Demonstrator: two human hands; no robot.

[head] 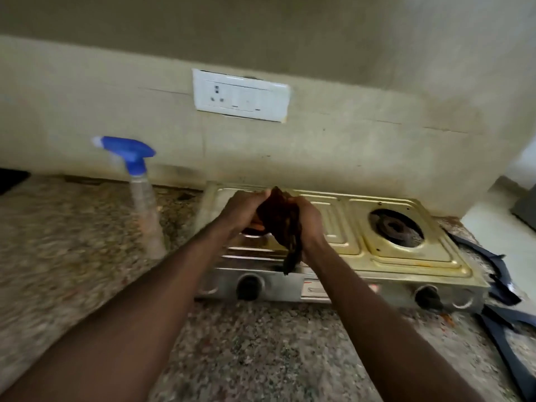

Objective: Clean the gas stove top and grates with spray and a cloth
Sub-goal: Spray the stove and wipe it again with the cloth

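A two-burner gas stove (pixel 406 256) with a brass-coloured top stands on the granite counter against the wall. Its right burner (pixel 396 227) is bare, with no grate on it. Both my hands are raised over the left burner, which they hide. My left hand (pixel 246 208) and my right hand (pixel 309 220) together grip a dark brown cloth (pixel 280 224), bunched between them with one end hanging down. A clear spray bottle (pixel 145 204) with a blue trigger head stands on the counter left of the stove.
Dark grates (pixel 504 323) lie on the counter at the stove's right end. Two black knobs (pixel 248 287) sit on the stove's steel front. A white socket plate (pixel 240 95) is on the wall above. The granite counter (pixel 261 352) stretches in front.
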